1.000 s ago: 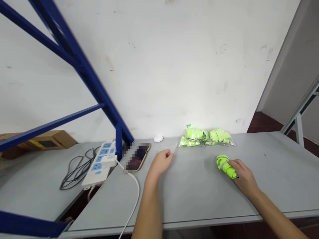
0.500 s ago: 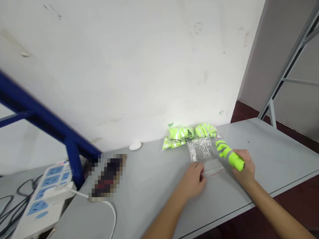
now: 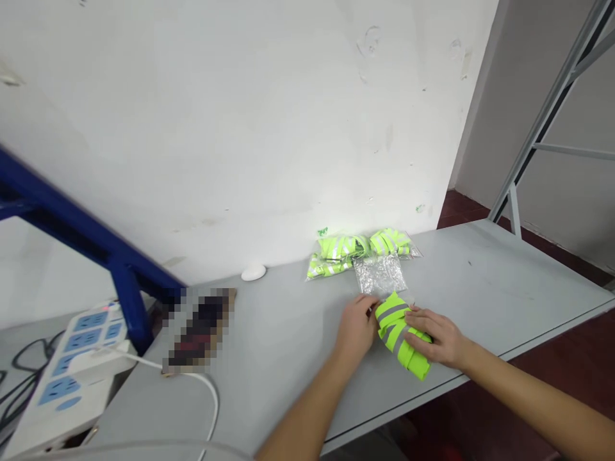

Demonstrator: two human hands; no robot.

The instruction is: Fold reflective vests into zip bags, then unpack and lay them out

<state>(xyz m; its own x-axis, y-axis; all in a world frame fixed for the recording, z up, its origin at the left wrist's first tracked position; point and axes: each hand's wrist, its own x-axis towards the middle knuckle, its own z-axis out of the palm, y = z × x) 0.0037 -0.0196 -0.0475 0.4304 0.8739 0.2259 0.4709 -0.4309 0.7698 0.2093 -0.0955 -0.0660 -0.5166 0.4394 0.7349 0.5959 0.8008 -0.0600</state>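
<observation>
My right hand (image 3: 438, 338) is closed over a folded reflective vest (image 3: 394, 328), neon yellow with grey bands. The bundle lies slanted just above the grey table, over the near end of a clear plastic bag (image 3: 382, 274). My left hand (image 3: 356, 328) rests left of the bundle, fingers curled at the bag's near edge; the fingertips are partly hidden. Behind the bag, against the wall, lie several filled clear bags (image 3: 343, 248) with similar yellow vests inside.
A white rounded object (image 3: 254, 273), like a computer mouse, lies by the wall. On the left are a pixelated flat item (image 3: 199, 330), a white power strip (image 3: 72, 365) with a cable, and a blue metal frame (image 3: 129, 294). A grey metal frame (image 3: 533, 137) stands at the right.
My right hand has brought the vest bundle left and nearer, beside my left hand at the bag's near end. The view has shifted slightly.
</observation>
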